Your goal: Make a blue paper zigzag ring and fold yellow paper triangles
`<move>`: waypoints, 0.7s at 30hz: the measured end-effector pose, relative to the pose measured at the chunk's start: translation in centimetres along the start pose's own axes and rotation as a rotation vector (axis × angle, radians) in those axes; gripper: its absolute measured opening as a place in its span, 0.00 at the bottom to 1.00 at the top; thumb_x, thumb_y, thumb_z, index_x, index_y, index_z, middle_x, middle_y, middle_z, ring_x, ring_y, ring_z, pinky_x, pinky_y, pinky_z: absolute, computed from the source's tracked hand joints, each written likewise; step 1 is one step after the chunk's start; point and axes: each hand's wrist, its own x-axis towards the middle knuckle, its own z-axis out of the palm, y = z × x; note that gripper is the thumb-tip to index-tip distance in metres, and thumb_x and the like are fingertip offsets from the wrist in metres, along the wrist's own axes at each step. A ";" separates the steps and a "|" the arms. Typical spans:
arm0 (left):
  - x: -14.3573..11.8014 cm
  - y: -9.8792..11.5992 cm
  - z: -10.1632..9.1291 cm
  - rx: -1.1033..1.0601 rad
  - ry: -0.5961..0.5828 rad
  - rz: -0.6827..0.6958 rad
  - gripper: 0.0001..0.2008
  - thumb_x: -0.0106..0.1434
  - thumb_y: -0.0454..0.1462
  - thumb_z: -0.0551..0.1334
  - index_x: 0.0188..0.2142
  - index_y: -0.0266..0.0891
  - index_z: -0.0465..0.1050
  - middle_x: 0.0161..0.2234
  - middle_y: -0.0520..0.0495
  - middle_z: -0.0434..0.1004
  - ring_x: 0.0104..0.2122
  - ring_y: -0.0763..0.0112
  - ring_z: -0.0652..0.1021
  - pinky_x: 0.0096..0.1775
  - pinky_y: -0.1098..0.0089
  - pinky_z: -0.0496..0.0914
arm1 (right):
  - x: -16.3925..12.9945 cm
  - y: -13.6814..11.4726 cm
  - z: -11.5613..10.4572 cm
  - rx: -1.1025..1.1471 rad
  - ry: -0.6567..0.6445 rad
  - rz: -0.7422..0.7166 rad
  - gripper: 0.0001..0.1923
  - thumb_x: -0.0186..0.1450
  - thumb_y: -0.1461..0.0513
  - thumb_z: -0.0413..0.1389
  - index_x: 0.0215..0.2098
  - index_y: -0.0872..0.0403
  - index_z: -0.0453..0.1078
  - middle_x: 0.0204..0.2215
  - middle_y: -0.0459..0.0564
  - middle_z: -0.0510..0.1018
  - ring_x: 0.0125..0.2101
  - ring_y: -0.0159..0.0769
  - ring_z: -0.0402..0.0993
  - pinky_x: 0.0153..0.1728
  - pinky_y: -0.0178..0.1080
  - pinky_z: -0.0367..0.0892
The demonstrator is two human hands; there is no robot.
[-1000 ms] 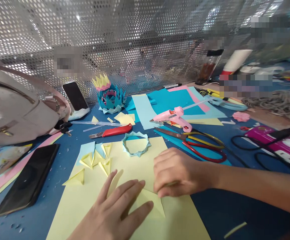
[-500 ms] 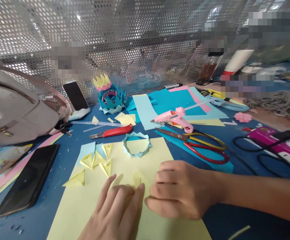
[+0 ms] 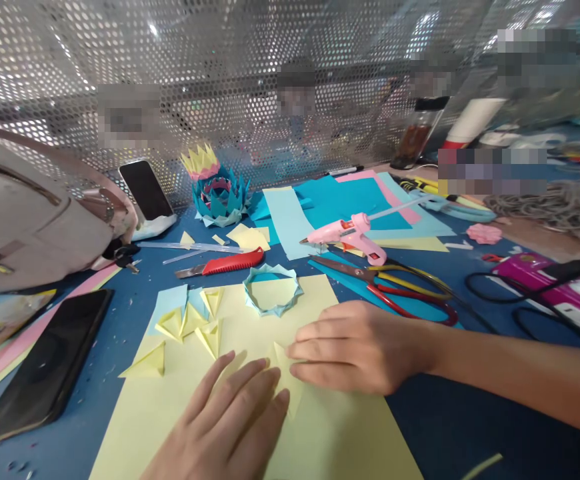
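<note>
Yellow folded paper piece (image 3: 286, 373) lies on the large yellow sheet (image 3: 330, 433) at the near middle of the blue desk (image 3: 450, 427), its pointed tip standing up between the two hands. The left hand (image 3: 230, 427) lies flat on the sheet with fingers spread and straight, the fingertips (image 3: 275, 387) pressing on the near side of the folded piece; its grip is wide and holds nothing. The right hand (image 3: 360, 347) comes in from the right, palm down, fingers stretched toward the left and pressing the other side of the piece flat against the sheet; its grip is also not closed around anything.

Just beyond the hands, on the far edge of the sheet, sits a pale blue paper ring (image 3: 273, 293) with a zigzag rim. To its left lie several small yellow folded triangles (image 3: 195, 323), one (image 3: 145, 363) apart from the rest near the sheet's left edge. Farther back are a red utility knife (image 3: 225, 263), a pink glue gun (image 3: 350, 235) and scissors (image 3: 400, 287) with red and yellow handles, lying on blue and pink paper sheets (image 3: 340, 200). A blue and yellow paper crown (image 3: 217, 190) stands near the perforated metal screen (image 3: 250, 80). A dark phone (image 3: 45, 367) lies flat at the left, another phone (image 3: 146, 190) leans up by a grey bag (image 3: 35, 213).
</note>
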 end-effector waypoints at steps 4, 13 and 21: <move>-0.3 0.6 1.2 -0.100 0.136 -0.088 0.20 0.74 0.46 0.53 0.53 0.37 0.76 0.54 0.45 0.78 0.61 0.62 0.71 0.69 0.52 0.49 | -0.1 0.7 -0.3 0.006 0.020 -0.108 0.09 0.72 0.64 0.54 0.40 0.56 0.78 0.40 0.47 0.83 0.41 0.32 0.78 0.27 0.35 0.69; -0.5 1.2 0.7 -0.162 0.047 -0.068 0.16 0.76 0.38 0.50 0.55 0.42 0.73 0.59 0.45 0.74 0.63 0.62 0.69 0.66 0.48 0.56 | -0.3 0.4 -0.2 0.133 -0.010 -0.088 0.10 0.71 0.66 0.54 0.34 0.54 0.75 0.35 0.46 0.81 0.36 0.32 0.75 0.27 0.37 0.62; -0.2 1.5 2.1 -0.163 0.222 -0.094 0.12 0.74 0.33 0.54 0.47 0.42 0.77 0.46 0.51 0.81 0.55 0.69 0.76 0.68 0.50 0.53 | 0.6 0.3 0.7 0.649 -0.236 0.361 0.12 0.74 0.56 0.53 0.36 0.54 0.72 0.34 0.47 0.74 0.37 0.34 0.65 0.40 0.37 0.61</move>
